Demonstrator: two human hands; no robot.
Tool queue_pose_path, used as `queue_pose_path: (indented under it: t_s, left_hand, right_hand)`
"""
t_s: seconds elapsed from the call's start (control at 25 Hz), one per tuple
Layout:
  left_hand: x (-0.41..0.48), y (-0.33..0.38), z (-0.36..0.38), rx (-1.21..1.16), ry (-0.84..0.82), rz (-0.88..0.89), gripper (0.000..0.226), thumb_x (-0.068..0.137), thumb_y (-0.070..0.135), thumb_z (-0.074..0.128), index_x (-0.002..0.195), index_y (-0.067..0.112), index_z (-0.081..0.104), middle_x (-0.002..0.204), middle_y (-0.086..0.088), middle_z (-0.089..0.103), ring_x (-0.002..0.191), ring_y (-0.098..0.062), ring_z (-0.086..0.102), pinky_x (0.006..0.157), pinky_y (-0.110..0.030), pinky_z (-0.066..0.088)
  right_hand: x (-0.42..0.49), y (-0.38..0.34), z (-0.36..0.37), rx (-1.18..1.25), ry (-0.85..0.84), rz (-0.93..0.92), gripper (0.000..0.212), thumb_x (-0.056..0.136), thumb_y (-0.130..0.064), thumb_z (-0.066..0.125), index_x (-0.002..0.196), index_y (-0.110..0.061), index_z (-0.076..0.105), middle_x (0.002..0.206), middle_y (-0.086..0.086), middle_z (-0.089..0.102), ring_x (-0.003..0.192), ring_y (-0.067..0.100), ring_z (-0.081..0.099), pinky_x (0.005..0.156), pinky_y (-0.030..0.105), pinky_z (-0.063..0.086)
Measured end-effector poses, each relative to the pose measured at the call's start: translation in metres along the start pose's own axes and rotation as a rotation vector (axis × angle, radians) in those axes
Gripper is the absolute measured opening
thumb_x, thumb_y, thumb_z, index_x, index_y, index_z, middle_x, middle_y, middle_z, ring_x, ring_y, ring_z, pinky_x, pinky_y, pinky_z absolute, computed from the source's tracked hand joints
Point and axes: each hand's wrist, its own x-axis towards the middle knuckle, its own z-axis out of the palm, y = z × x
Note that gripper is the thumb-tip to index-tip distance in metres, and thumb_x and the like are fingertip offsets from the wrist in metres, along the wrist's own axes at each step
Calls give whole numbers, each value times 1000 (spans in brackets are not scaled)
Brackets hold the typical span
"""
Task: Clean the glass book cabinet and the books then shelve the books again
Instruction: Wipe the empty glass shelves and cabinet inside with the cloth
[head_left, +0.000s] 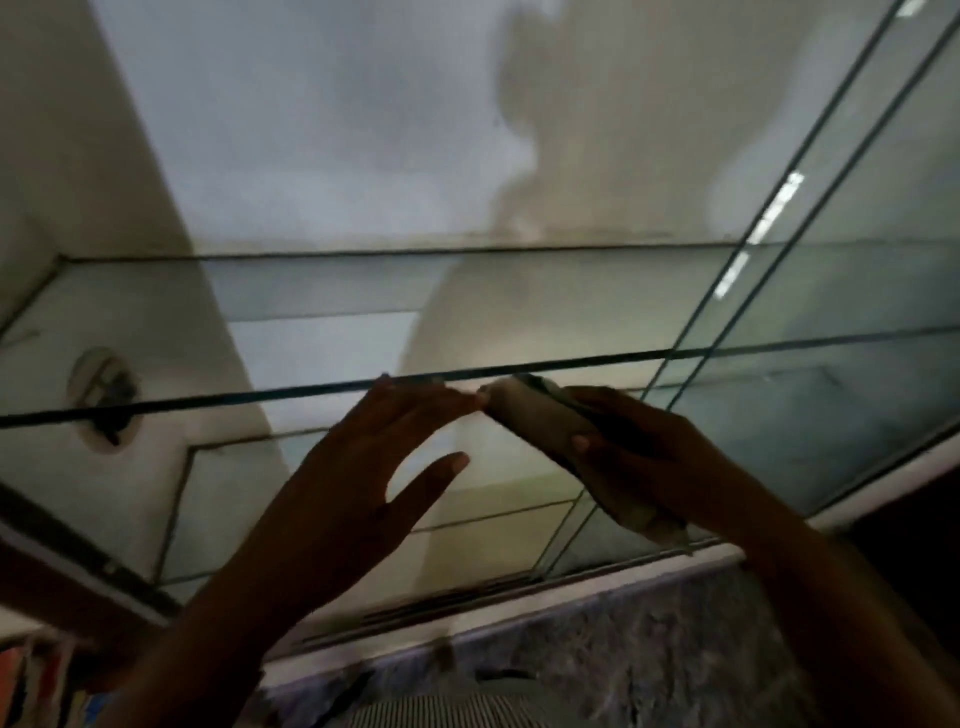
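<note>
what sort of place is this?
Likely a home room, facing a wall cabinet: glass shelves, a glass door, a marbled ledge below. The right hand holds a cloth.

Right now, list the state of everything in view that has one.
Left grip: fingers straight, fingertips touching the front edge of the glass shelf, holding nothing.
Right grip: curled round a rolled cloth.
Rolled cloth: rolled up, held, its tip by the shelf edge.
Glass shelf: in place in the cabinet.
Sliding glass door: appears slid to the right.
</note>
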Motion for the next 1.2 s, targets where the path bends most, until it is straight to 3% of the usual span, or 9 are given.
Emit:
queue_pose_path:
  t_s: [0.12,0.32,0.48,0.64,0.76,0.88,0.96,1.08,1.2]
  left_hand:
    - [57,22,-20,93,163,303,42,95,37,42,135,25,41,142,5,42,140,-13,28,118,-42,12]
    - [150,58,-64,287,511,512,47,95,35,41,140,21,36,149,-3,34,144,-21,17,118,-48,0]
    - [204,62,-83,524,665,558,49,93,31,47,139,14,42,146,-9,40,142,-26,23,116,-54,0]
    - [240,48,-92,805,757,530,46,90,28,48,135,15,50,139,-8,50,138,-27,33,115,-54,5]
    - [253,39,-79,915,833,525,45,94,32,43,136,18,48,136,-5,54,134,-26,36,116,-50,3]
    - [262,32,-75,976,983,573,42,96,33,49,136,20,47,134,-2,55,128,-23,40,114,-45,8]
    - [266,28,-75,995,1074,607,43,93,33,57,134,22,49,129,1,60,122,-21,45,110,-41,18]
    - [268,27,-74,951,1146,667,38,90,19,63,127,22,57,113,4,68,107,-19,51,94,-37,31]
    - [270,28,-76,873,1185,732,29,96,7,48,121,20,57,103,4,72,97,-18,52,81,-34,34]
  right_hand:
    - [-11,-33,-47,6,172,-63,33,69,-59,67,93,-73,49,84,-27,66,75,-7,64,62,10,47]
    - [-9,-72,-106,59,520,-165,45,68,-18,79,96,-49,62,90,-26,65,80,-9,62,61,2,43]
    - [-5,-114,-146,2,695,-246,47,59,-35,73,103,-45,61,86,-10,69,79,-4,64,58,9,47]
    - [-6,-164,-175,-136,833,-378,9,80,-39,67,84,-30,66,69,-2,71,56,9,65,56,19,55]
    - [20,-196,-191,-383,901,-415,40,87,-50,47,113,-22,58,80,-5,61,59,5,58,54,13,50]
    - [73,-213,-213,-633,895,-273,47,98,-37,36,143,-22,30,109,1,43,90,13,49,63,8,33]
    - [109,-211,-223,-692,861,-212,45,100,-33,35,143,-16,30,119,12,50,104,27,53,78,23,37]
    - [145,-194,-232,-709,649,-67,48,99,-27,40,143,-13,28,133,20,47,118,32,50,96,36,42]
    - [144,-195,-235,-677,414,10,56,97,-33,45,146,-17,26,149,12,33,134,26,34,107,31,28]
